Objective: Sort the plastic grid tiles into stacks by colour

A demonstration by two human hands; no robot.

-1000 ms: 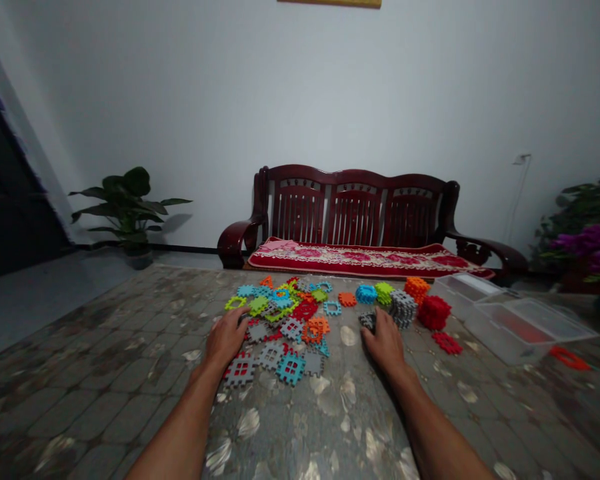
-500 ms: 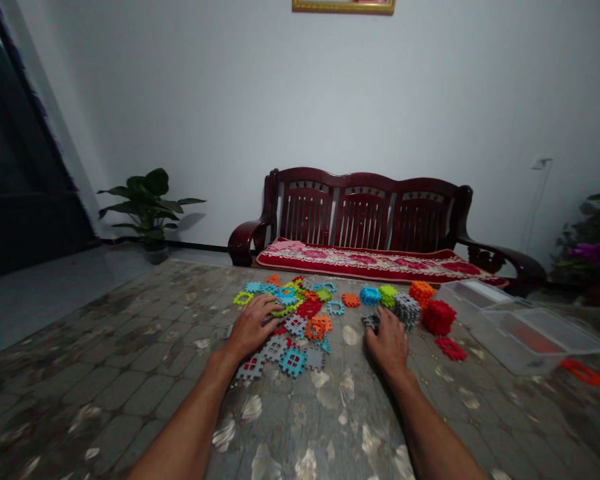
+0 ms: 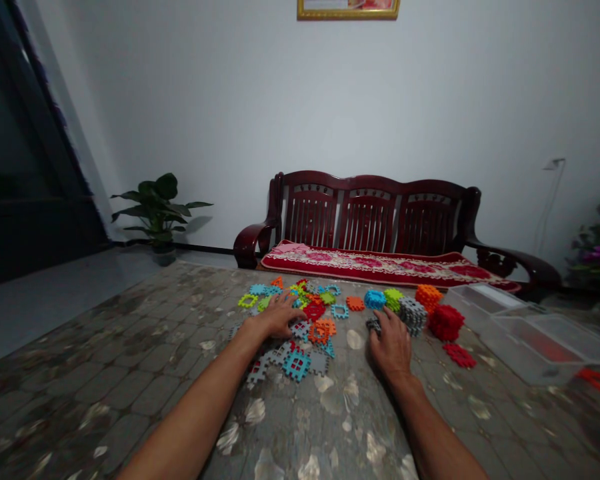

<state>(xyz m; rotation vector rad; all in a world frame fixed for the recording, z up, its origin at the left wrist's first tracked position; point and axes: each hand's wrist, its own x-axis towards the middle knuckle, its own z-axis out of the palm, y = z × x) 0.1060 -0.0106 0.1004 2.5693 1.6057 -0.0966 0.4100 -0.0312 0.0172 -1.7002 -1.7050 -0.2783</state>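
My left hand (image 3: 279,315) reaches over a loose pile of notched plastic building tiles in several colours, fingers stretched out and touching the pile. Under its fingertips lie green and red tiles (image 3: 314,309); what is right beneath the palm is hidden. Nearer me in the pile are a blue tile (image 3: 297,365) and grey tiles (image 3: 320,362). My right hand (image 3: 393,340) rests on the table, thumb and fingers around a small dark grey stack of tiles (image 3: 373,325). Just beyond it stand a larger grey stack (image 3: 413,316) and a blue stack (image 3: 375,299).
To the right are a green stack (image 3: 393,299), an orange stack (image 3: 429,297), a red stack (image 3: 447,323) and flat red tiles (image 3: 459,355). A clear plastic box (image 3: 525,357) stands farther right. Behind the table is a wooden bench (image 3: 370,200).
My left hand has moved right and slightly farther into the pile. My right hand stays at the dark grey tiles. The view has shifted a little.
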